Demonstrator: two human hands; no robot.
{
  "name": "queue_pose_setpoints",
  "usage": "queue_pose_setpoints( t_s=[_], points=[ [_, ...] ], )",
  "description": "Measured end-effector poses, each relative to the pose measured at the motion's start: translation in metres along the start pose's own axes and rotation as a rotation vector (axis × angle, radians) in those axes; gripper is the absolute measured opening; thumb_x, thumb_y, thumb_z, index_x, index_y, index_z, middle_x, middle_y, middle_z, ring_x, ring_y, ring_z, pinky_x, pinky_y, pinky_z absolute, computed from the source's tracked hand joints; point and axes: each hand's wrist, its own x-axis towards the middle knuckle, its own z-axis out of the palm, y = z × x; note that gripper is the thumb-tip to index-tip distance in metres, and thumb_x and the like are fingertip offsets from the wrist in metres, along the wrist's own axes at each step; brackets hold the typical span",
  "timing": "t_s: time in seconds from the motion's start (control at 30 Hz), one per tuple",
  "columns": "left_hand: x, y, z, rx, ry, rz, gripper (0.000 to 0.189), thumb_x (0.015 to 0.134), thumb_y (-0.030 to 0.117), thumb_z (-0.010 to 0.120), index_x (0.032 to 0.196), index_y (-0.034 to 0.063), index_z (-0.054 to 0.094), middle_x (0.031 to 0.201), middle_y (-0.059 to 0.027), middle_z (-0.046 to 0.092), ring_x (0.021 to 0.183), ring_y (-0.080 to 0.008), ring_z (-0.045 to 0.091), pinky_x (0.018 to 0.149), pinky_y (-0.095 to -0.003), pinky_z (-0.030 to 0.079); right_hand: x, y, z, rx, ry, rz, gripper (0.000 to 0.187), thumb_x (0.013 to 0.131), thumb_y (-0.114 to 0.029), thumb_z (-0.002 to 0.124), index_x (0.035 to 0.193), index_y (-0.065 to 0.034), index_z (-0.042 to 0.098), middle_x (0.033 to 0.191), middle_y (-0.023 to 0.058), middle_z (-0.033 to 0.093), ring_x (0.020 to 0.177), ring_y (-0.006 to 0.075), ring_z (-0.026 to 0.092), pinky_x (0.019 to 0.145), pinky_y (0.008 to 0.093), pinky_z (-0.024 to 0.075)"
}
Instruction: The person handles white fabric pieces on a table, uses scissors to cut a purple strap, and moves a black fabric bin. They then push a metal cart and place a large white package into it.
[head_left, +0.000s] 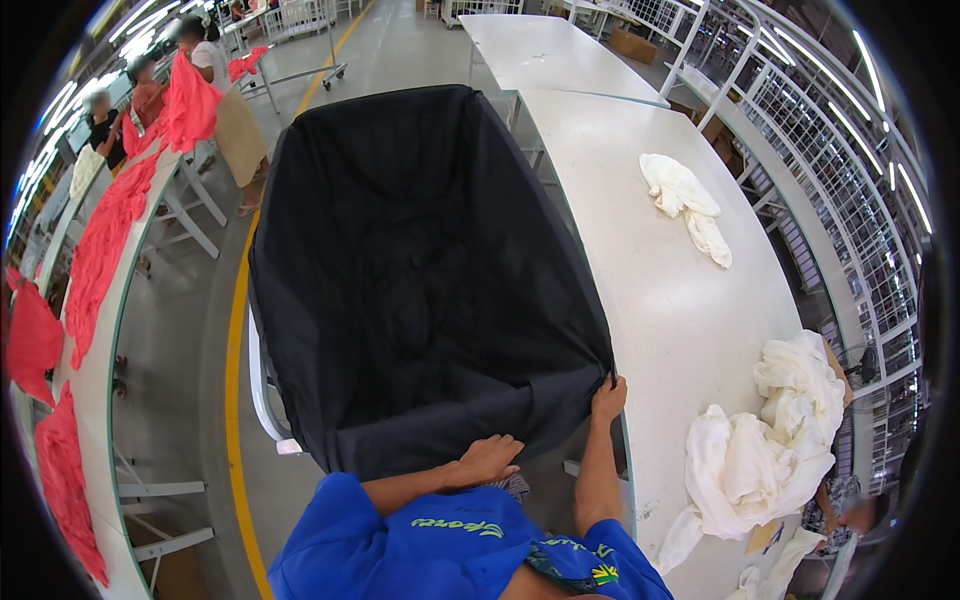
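A large cart lined with black fabric (420, 247) stands before me, its inside dark and creased at the bottom. My right hand (609, 397) grips the liner's near right corner, beside the edge of a white table (675, 315). Along the near side of the liner lies my left hand (491, 457), back up, with fingers pointing right. Whether those fingers clasp any cloth is hidden. Part of the cart's white metal frame (262, 390) shows at the lower left.
White cloth is heaped (772, 435) on the right table, and a smaller white cloth piece (682, 199) lies farther back. Coral-red garments (112, 240) cover the left table (139, 300). Several people stand at the upper left; another person (832, 510) is at lower right. Wire-grid racks (832, 180) line the right.
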Motion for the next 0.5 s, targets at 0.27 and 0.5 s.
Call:
queue_pose_setpoints(
  t_s=[0.27,0.5],
  points=[
    [-0.040,-0.024,-0.013,0.004,0.052,-0.053,0.037,0.081,0.029,0.065,0.108,0.0050,0.058,0.101,-0.0132,0.060,0.096,-0.0309,0.058,0.079,-0.0415,0.050,0.030,0.020,0.021,0.170,-0.278,0.078,0.027,0.092,-0.021,0.048,0.101,0.0016,0.060,0.095,0.0227,0.063,0.089,0.0383,0.060,0.078,0.0411,0.0453],
    [-0.176,-0.053,-0.054,0.248,0.280,-0.210,0.030,0.084,0.040,0.061,0.086,0.0114,0.067,0.083,-0.0069,0.060,0.084,-0.0252,0.058,0.076,-0.0380,0.044,-0.011,0.039,0.034,0.109,-0.034,-0.198,0.031,0.094,-0.017,0.046,0.117,0.0029,0.051,0.111,0.0231,0.057,0.100,0.0398,0.057,0.086,0.0397,0.0447]
  ],
)
